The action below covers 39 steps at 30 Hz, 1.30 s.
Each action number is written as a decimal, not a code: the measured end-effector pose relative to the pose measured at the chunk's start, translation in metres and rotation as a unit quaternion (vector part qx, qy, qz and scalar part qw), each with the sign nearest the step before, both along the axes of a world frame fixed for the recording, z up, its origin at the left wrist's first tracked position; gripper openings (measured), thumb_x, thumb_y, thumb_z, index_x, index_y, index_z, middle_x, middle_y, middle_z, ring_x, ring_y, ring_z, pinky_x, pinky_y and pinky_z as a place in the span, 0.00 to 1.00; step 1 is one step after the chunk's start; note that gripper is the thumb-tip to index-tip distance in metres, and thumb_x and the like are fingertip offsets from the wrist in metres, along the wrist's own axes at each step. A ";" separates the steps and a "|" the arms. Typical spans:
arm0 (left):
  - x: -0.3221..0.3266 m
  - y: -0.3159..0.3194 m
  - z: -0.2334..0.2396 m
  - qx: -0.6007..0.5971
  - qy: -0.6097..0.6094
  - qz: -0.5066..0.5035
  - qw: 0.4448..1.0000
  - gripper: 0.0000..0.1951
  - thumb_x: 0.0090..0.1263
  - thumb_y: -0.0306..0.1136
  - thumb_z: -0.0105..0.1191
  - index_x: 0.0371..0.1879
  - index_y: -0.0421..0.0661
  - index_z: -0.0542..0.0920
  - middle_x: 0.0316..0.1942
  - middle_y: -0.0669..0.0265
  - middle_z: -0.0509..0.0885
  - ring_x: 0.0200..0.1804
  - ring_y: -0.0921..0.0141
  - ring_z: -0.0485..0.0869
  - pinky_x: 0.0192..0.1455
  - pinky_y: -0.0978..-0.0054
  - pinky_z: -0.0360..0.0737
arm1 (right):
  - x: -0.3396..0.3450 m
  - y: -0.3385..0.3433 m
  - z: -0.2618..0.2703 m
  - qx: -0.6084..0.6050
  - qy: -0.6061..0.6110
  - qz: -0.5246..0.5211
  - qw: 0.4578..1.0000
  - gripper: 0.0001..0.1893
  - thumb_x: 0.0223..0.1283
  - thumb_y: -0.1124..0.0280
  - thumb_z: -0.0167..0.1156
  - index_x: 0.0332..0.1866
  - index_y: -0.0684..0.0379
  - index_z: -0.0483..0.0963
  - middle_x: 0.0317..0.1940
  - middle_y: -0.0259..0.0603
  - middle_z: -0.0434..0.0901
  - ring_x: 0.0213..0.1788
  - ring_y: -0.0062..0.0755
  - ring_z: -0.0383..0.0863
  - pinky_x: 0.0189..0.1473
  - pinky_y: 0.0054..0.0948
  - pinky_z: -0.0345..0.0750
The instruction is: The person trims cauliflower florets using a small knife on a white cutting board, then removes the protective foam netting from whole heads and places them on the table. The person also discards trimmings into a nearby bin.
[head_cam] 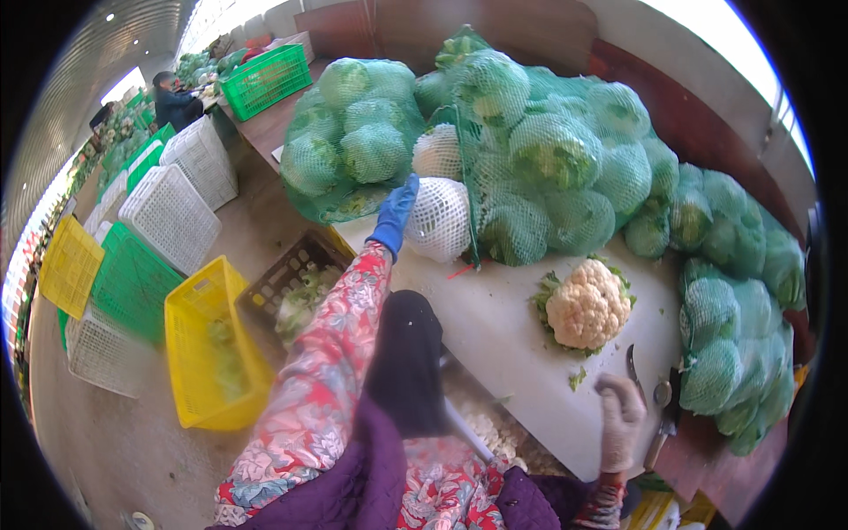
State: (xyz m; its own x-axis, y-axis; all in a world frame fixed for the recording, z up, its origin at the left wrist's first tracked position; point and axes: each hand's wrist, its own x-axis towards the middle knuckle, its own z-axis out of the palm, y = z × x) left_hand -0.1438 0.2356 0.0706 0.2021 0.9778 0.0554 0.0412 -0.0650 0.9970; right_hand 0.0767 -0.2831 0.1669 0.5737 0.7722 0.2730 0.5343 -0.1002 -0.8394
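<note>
My left hand [396, 215], in a blue glove, reaches out and touches the left side of a cauliflower in a white foam net [437, 220]. That cauliflower lies by the mouth of a green mesh sack [563, 152] filled with netted heads; another wrapped head [437, 152] is just behind it. A bare cauliflower [589, 305] with trimmed leaves rests on the white tabletop [503, 331]. My right hand [621, 414], in a pale knit glove, is bent over the table's near right part, beside a curved knife [633, 363]. Whether it holds anything is unclear.
More filled mesh sacks [354, 132] line the table's back and right. A knife with a wooden handle [656, 450] lies at the right. Left on the floor stand a yellow crate [199, 358], a brown crate [255, 291] with leaves, and stacked crates [169, 212]. A person [175, 103] sits farther off.
</note>
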 end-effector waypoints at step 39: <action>-0.010 -0.142 0.010 0.365 0.192 -0.039 0.910 0.26 0.65 0.46 0.68 0.58 0.43 0.81 0.56 0.52 0.82 0.59 0.52 0.81 0.65 0.58 0.76 | -0.048 0.314 -0.061 0.169 -0.088 -0.005 0.982 0.10 0.71 0.68 0.59 0.47 0.64 0.81 0.44 0.49 0.85 0.48 0.48 0.84 0.54 0.36 0.79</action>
